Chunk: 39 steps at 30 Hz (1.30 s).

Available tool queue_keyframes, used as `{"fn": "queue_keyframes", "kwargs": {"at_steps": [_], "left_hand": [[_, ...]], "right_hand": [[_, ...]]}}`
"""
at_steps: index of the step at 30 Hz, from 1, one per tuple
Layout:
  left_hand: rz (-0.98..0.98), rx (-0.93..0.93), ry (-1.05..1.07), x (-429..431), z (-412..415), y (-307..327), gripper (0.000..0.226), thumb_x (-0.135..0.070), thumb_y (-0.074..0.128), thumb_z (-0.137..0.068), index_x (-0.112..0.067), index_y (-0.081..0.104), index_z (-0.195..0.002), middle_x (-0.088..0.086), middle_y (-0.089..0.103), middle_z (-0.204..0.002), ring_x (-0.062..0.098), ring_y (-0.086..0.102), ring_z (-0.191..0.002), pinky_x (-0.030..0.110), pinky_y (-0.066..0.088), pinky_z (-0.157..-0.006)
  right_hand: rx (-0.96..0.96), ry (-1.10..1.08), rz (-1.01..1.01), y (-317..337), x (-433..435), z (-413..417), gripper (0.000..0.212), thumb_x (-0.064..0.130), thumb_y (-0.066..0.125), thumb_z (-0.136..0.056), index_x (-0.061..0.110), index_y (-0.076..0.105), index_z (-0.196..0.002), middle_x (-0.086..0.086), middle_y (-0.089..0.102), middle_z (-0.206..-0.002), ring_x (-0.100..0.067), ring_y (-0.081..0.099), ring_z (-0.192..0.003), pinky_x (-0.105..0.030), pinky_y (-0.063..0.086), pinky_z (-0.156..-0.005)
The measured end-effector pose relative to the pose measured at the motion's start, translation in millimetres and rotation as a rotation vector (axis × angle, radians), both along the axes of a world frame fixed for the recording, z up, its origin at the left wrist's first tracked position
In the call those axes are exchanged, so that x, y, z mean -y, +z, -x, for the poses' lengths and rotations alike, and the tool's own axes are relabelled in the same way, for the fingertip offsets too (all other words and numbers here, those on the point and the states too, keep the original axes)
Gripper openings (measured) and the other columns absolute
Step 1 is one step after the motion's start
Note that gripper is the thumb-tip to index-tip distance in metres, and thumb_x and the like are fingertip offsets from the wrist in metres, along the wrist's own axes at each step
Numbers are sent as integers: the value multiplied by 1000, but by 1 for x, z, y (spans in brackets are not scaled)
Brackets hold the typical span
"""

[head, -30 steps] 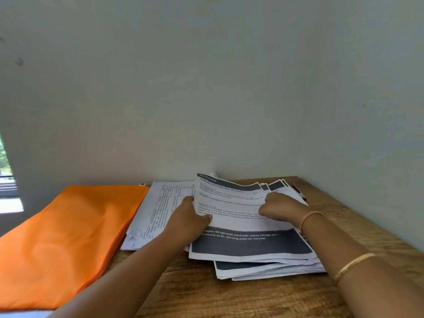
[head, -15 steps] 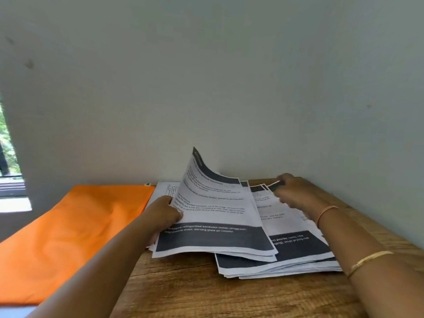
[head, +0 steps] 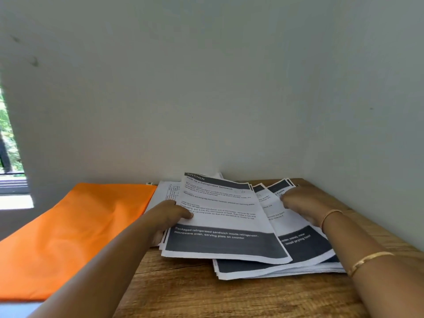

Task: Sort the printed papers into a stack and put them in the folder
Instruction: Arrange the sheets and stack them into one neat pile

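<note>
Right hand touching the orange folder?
No, the right hand rests on the papers, while the orange folder lies far to the left.

Wooden table (head: pixel 229 294), wall (head: pixel 206 88), window (head: pixel 10 143)
Wood grain beneath the left hand (head: pixel 171 214) and right hand (head: pixel 300 203); pale wall beyond them; greenery through the window, well left of the left hand.

Head-worn view, facing forward and down (mostly wall (head: pixel 206 88)), close above the desk (head: pixel 206 294)
</note>
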<state>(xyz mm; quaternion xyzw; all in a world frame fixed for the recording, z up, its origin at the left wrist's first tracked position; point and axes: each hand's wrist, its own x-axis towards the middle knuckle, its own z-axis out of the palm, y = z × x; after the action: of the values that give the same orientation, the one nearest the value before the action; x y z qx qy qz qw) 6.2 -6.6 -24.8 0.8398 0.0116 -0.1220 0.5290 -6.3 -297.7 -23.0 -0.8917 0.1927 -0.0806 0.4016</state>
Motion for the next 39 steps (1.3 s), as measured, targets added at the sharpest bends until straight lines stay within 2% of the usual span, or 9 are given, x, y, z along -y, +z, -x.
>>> {"fn": "queue_keyframes", "kwargs": {"at_steps": [4, 10, 13, 16, 19, 23, 29, 34, 39], "left_hand": [[244, -104, 8, 5, 7, -2, 14, -6, 59, -89, -10, 58, -103, 18, 68, -101, 34, 66, -90, 43, 55, -78], [216, -75, -8, 9, 8, -6, 29, -3, 61, -88, -8, 55, -116, 16, 66, -108, 34, 64, -95, 42, 54, -78], [29, 76, 30, 7, 4, -6, 35, -5, 61, -88, -8, 49, -120, 13, 60, -113, 26, 59, -93, 33, 49, -70], [-68, 148, 18, 4, 0, -8, 39, -6, 60, -89, -8, 47, -125, 13, 57, -123, 23, 54, -95, 26, 44, -66], [-138, 181, 8, 4, -1, -9, 42, -10, 60, -90, -7, 44, -128, 12, 54, -127, 18, 50, -91, 19, 38, -56], [-158, 191, 7, 5, -2, -11, 42, -10, 59, -90, -7, 43, -128, 12, 53, -127, 13, 48, -83, 19, 36, -54], [-191, 167, 17, 4, -1, -12, 47, -11, 60, -90, -8, 39, -132, 12, 51, -130, 18, 49, -93, 19, 38, -54], [-208, 161, 10, 5, -3, -15, 47, -11, 61, -89, -7, 40, -131, 13, 51, -130, 20, 51, -97, 18, 39, -55], [-237, 176, -8, 3, -8, -17, 48, -13, 61, -89, -7, 40, -132, 11, 52, -129, 18, 52, -94, 17, 39, -55]], "right_hand": [[-75, 54, -158, -4, -18, -5, 46, -7, 36, -89, 0, 47, -133, -19, 50, -130, -33, 49, -117, -35, 41, -95], [-8, 233, -402, -8, -47, -3, 40, -15, 29, -88, 1, 56, -112, -9, 62, -116, -31, 56, -112, -43, 41, -106], [6, 215, -360, 1, -42, 0, 29, -6, 42, -91, 2, 56, -115, -10, 62, -102, -28, 57, -105, -38, 46, -95], [66, 61, 6, 11, -12, 0, 24, 7, 50, -84, 0, 63, -103, -13, 63, -97, -27, 59, -91, -29, 43, -76], [41, 20, 246, 12, 15, 8, 29, 9, 48, -75, 11, 65, -97, -9, 67, -98, -27, 61, -88, -27, 50, -80], [21, 66, 246, 5, 31, 10, 39, -4, 51, -78, 16, 61, -110, -7, 64, -97, -28, 61, -93, -34, 52, -86], [12, 112, 152, 6, 34, 9, 41, -4, 52, -78, 29, 54, -102, -4, 62, -102, -28, 60, -95, -39, 52, -87], [-41, 101, 66, 2, 43, 5, 47, -10, 53, -73, 16, 56, -112, -11, 64, -102, -33, 61, -93, -47, 53, -86], [-70, 10, 107, 13, 38, 7, 27, -7, 50, -88, 10, 54, -109, -12, 60, -89, -24, 53, -75, -26, 42, -63]]}}
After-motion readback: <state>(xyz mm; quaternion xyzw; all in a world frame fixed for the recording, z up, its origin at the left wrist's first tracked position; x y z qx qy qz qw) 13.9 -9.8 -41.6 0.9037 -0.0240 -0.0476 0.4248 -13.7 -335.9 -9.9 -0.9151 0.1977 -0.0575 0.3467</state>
